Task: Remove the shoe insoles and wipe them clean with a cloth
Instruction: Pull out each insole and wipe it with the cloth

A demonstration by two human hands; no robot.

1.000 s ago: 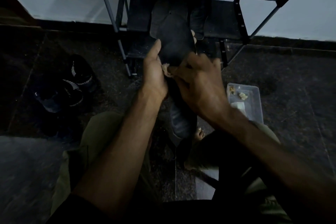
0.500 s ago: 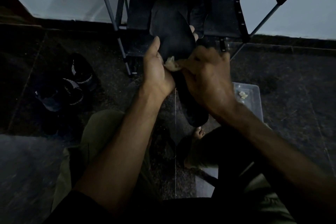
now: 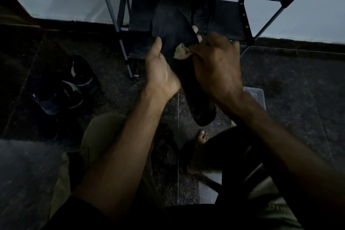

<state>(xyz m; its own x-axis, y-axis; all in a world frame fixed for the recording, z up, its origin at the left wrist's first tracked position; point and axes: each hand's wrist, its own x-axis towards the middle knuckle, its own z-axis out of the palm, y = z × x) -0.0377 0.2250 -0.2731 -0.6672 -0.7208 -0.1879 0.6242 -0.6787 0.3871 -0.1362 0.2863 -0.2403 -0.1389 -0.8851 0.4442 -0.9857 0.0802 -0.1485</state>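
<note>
Insole (image 3: 172, 30) in left hand (image 3: 160, 73) grip, right hand (image 3: 216, 65) pinching cloth (image 3: 182, 51), no readable writing

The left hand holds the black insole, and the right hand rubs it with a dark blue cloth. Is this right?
Not quite. In the head view the cloth is pale beige, not dark blue. The rest stands: the left hand holds the black insole, and the right hand pinches the cloth against it.

Matt black insole (image 3: 173, 30); pale soft cloth (image 3: 182, 52).
</note>
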